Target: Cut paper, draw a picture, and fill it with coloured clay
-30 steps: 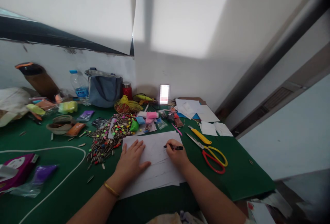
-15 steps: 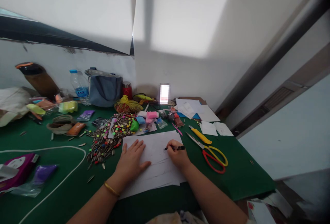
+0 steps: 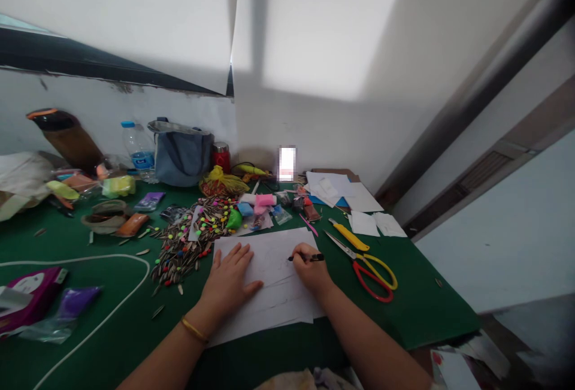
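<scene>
"Head view: going from the largest down, what lies there?"

"A broad green tabletop point(image 3: 417, 294). On it, between the person's arms, lie overlapping thin white paper sheets point(image 3: 278, 295). They should be light, floppy and easily creased, apt to slide over one another, so a flat palm near an edge would suit them better than a pinch."

"And beside them?"

"A loose heap of dark striped seeds mixed with bright coloured bits point(image 3: 188, 252), just left of the paper."

"How are the hands?"

"The left hand point(image 3: 229, 273) lies palm down on the sheets' left part, fingers slightly spread, gripping nothing. The right hand point(image 3: 312, 273) is curled, thumb and fingers pinched on something small."

"What is near that one?"

"Metal scissors with one red and one yellow handle loop point(image 3: 356, 257), then a yellow utility knife point(image 3: 353, 238), both untouched to its right."

"And the small thing?"

"A slim black pen point(image 3: 318, 257), tilted above the sheets' right part; whether its tip touches cannot be told. It is probably light, stiff and smooth, best held close to the tip."
</scene>
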The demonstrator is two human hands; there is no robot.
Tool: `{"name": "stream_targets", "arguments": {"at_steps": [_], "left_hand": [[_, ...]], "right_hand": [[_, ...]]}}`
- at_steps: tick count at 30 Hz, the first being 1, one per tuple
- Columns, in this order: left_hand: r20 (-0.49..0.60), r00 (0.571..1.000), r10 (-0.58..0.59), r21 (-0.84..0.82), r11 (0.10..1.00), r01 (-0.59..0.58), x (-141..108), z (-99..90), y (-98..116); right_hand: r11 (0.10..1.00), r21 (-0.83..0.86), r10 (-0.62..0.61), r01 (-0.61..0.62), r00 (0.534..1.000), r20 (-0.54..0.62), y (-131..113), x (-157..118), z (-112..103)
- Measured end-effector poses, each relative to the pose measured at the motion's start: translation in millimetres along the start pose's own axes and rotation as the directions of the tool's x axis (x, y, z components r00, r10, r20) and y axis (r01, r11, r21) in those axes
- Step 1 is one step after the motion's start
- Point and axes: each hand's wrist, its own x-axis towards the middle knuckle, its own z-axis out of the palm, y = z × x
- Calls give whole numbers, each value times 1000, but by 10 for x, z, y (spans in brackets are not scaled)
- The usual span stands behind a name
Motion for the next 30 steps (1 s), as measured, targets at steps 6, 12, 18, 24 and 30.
{"name": "stream_targets", "arguments": {"at_steps": [6,12,18,24,30], "left_hand": [[-2,1000,0,2,1000,0,-4,1,1],[-11,1000,3,5,1000,-3,-2,4,0],[5,1000,-6,3,1000,6,2,-12,12],[7,1000,-6,-5,1000,6,-3,-21,11],[1,1000,1,-5,1000,-1,-5,2,-3]], "right_hand": [[999,-29,-20,20,1000,6,-22,-2,-4],[999,-38,-16,16,1000,-9,-12,4,-6],[998,-51,-31,32,999,13,-27,13,-12],[998,-51,-22,22,1000,7,-16,21,-13],[996,-57,-64,65,998,21,-33,35,-21]]}}
